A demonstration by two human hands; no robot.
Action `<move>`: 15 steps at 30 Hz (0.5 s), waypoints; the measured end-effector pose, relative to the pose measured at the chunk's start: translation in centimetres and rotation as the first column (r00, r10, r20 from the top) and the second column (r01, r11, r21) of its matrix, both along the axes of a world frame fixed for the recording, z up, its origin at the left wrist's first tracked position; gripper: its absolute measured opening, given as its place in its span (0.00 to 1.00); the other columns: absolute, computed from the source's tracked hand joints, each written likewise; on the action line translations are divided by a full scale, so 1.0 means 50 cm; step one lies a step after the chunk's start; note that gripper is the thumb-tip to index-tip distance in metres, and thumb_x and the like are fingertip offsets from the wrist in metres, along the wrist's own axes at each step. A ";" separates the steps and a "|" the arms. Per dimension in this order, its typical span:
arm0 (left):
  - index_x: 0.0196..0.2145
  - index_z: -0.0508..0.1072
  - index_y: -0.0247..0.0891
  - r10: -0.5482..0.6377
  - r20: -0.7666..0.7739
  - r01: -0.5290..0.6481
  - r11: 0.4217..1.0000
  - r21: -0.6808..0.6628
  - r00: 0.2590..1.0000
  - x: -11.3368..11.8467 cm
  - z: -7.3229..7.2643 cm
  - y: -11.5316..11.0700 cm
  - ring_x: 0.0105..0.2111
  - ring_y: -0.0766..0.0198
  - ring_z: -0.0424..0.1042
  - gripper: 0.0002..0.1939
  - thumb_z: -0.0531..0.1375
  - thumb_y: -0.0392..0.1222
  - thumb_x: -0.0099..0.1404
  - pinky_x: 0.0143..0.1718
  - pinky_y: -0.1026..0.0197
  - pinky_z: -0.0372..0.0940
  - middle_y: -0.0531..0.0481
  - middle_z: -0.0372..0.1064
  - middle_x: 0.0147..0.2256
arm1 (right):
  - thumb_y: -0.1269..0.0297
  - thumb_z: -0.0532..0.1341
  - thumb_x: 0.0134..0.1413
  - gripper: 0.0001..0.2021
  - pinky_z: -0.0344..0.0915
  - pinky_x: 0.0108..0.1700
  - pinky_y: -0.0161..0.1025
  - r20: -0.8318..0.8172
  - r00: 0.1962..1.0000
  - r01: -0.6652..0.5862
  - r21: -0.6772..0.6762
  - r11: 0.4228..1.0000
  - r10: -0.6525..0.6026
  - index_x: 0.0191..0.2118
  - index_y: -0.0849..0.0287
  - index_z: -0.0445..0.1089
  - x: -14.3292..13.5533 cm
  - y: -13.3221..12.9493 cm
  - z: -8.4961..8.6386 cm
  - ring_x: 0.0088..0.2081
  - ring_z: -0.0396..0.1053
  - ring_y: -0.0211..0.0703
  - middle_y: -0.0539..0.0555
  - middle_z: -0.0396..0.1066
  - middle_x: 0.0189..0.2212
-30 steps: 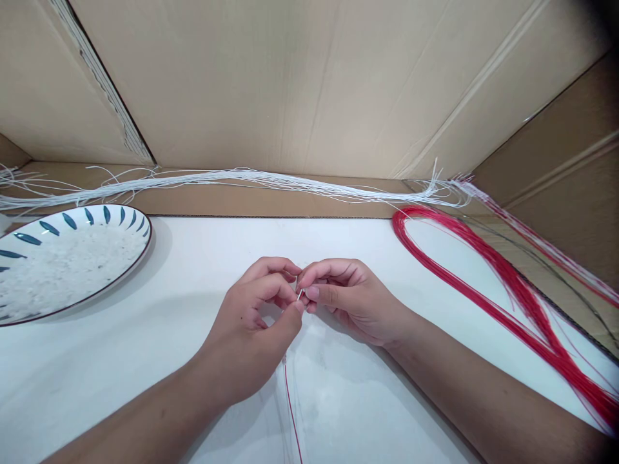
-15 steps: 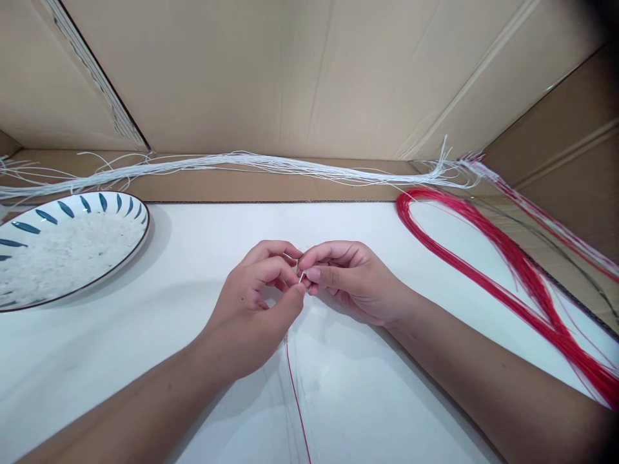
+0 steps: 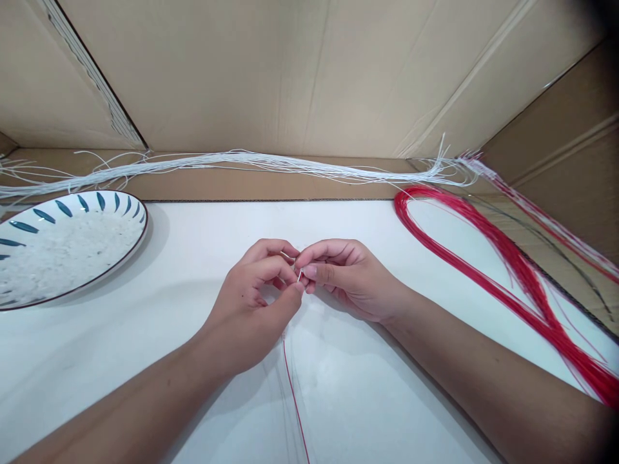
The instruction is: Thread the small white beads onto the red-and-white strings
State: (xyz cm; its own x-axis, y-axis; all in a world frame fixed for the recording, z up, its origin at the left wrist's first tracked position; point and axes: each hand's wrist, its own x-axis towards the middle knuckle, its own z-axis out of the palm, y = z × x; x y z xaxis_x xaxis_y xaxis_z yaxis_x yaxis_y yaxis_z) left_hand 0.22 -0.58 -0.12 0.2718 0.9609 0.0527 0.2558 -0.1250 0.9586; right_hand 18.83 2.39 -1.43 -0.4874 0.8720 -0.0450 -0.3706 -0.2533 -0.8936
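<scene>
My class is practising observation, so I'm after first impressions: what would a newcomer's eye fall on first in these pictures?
Probably the bright red bundle of strands, looped on the right of the white tabletop. Next, perhaps, the left hand and right hand, meeting near the middle over a tiny white piece. Then the leaf-patterned plate of white bits at the left.

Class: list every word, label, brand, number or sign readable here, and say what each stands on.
None can be read.
The plate shows leaf-like marks, not letters; the cardboard, red strands and white strands show no legible print.
The thin white piece between the left hand and right hand is too small to check.
</scene>
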 end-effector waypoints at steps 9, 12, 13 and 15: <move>0.26 0.77 0.44 0.025 -0.020 -0.026 0.999 -0.030 0.999 0.001 0.006 0.001 0.42 0.64 0.73 0.10 0.61 0.39 0.65 0.26 0.67 0.64 0.52 0.66 0.50 | 0.71 0.71 0.53 0.02 0.70 0.36 0.32 0.027 1.000 0.003 0.069 0.998 -0.005 0.34 0.59 0.80 -0.001 -0.002 -0.006 0.29 0.71 0.32 0.49 0.75 0.28; 0.26 0.78 0.44 0.027 -0.051 -0.028 1.000 -0.008 0.998 0.001 0.003 0.001 0.45 0.62 0.73 0.10 0.62 0.40 0.65 0.26 0.68 0.64 0.52 0.66 0.50 | 0.73 0.72 0.52 0.08 0.71 0.33 0.32 -0.025 1.000 -0.010 0.064 0.998 0.011 0.38 0.58 0.77 -0.002 0.000 -0.005 0.29 0.71 0.33 0.48 0.74 0.28; 0.26 0.78 0.44 0.027 -0.058 -0.027 1.000 -0.009 0.998 0.001 0.003 0.001 0.45 0.62 0.73 0.09 0.63 0.41 0.65 0.27 0.68 0.64 0.52 0.67 0.50 | 0.74 0.72 0.51 0.11 0.71 0.33 0.32 -0.035 0.999 -0.019 0.062 0.998 0.021 0.40 0.58 0.76 -0.002 0.000 -0.005 0.30 0.72 0.33 0.48 0.74 0.29; 0.26 0.78 0.43 0.027 -0.060 -0.029 0.999 -0.023 0.998 0.001 0.005 0.001 0.44 0.62 0.74 0.09 0.63 0.41 0.64 0.28 0.67 0.66 0.51 0.67 0.50 | 0.75 0.73 0.49 0.13 0.72 0.34 0.32 -0.035 0.999 -0.039 0.046 0.998 0.041 0.42 0.58 0.76 -0.001 0.002 -0.004 0.30 0.72 0.33 0.48 0.74 0.30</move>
